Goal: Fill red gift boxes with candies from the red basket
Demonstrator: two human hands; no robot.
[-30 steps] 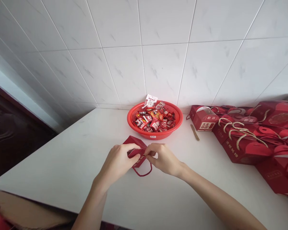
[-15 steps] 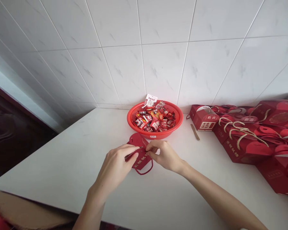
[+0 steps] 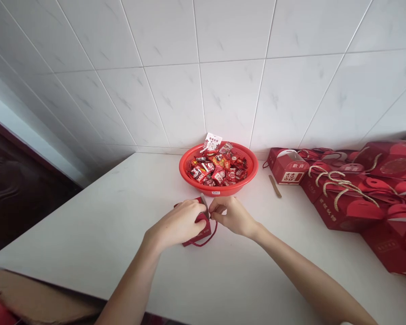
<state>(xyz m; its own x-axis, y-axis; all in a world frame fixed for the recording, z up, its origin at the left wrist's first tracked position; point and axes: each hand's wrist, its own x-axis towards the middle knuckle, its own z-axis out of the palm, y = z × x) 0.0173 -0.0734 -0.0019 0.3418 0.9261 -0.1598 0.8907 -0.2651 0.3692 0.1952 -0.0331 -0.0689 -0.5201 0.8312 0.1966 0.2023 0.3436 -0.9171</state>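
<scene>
A small red cardboard gift box [image 3: 205, 231] with gold lettering stands on the white table, partly covered by my hands. My left hand [image 3: 181, 223] is closed over its top and holds it. A dark red cord [image 3: 208, 242] loops from the box's near side and runs up to the fingertips of my right hand [image 3: 230, 216], which are pinched together at the box's right edge. The exact spot where they meet the cord is small and partly hidden. Just beyond the hands sits a red plastic basket [image 3: 184, 176] full of wrapped candies [image 3: 218, 169].
Many red gift boxes [image 3: 338, 212], some with beige rope handles [image 3: 338, 185], crowd the right side. One open box [image 3: 289, 167] stands by the tiled wall [image 3: 230, 99], with a flat brown strip [image 3: 275, 186] near it. The white table's [image 3: 88, 234] left edge drops off beside cardboard [image 3: 37, 298].
The gift box has turned, and its lettered side is now mostly covered. My left hand has shifted over the top of the box; my right hand has barely moved.
</scene>
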